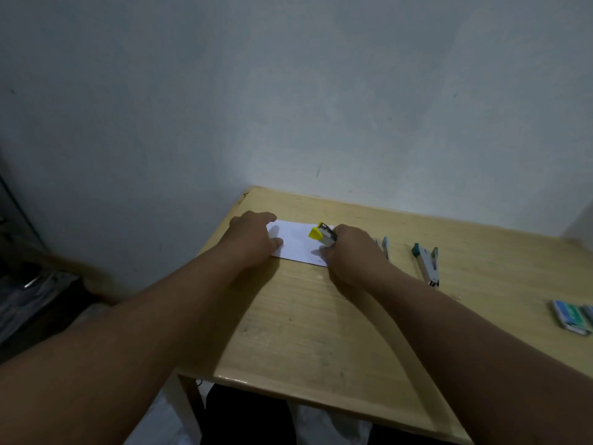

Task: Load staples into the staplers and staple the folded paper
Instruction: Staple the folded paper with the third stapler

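A person's two bare forearms reach forward over a pale wooden tabletop [321, 316] that stands against a grey-white wall [288, 91]. The left hand [253, 239] lies on the left end of a folded white paper [296, 240], its fingers fairly straight and spread, with the thumb pressing on the sheet's near left part. The right hand [353, 252] has its fingers curled around a yellow stapler [322, 234], gripping it at the right end of the paper; the stapler's yellow front and metal body stick out to the left of the hand, above the sheet's far right corner. Whether the stapler's mouth sits over the paper's edge cannot be made out. The paper lies flat near the tabletop's far left corner. Just to the right of the right hand lies a light blue stapler [385, 247], partly hidden by the hand. Farther right lies a teal stapler [426, 263] with its top swung open, showing the metal channel. Near the right border of the view, well apart from the staplers, sit small blue and green staple boxes [572, 317].
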